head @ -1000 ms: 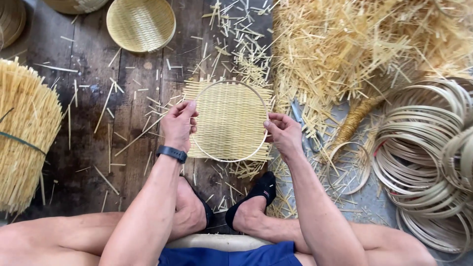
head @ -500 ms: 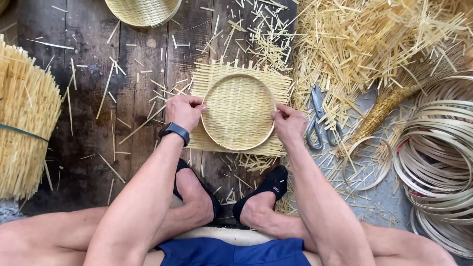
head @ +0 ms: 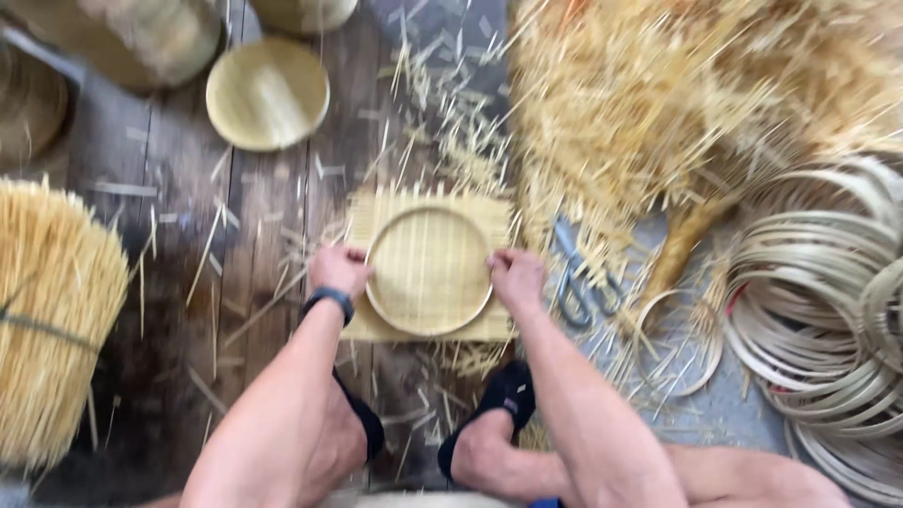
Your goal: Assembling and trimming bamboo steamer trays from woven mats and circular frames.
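The fingers of the left hand [head: 340, 270] and right hand [head: 515, 277] were closed on opposite edges of the round hoop [head: 429, 271], pressed flat onto the square woven mat [head: 376, 209] on the wooden floor [head: 273, 198], apparently so both stayed aligned. Scissors [head: 576, 282] were laid just right of the mat, and a finished tray [head: 268, 92] was set farther off.

Basket-weaving workshop: bamboo strips [head: 696, 103], hoops [head: 828, 282], plank floor [head: 179, 216].
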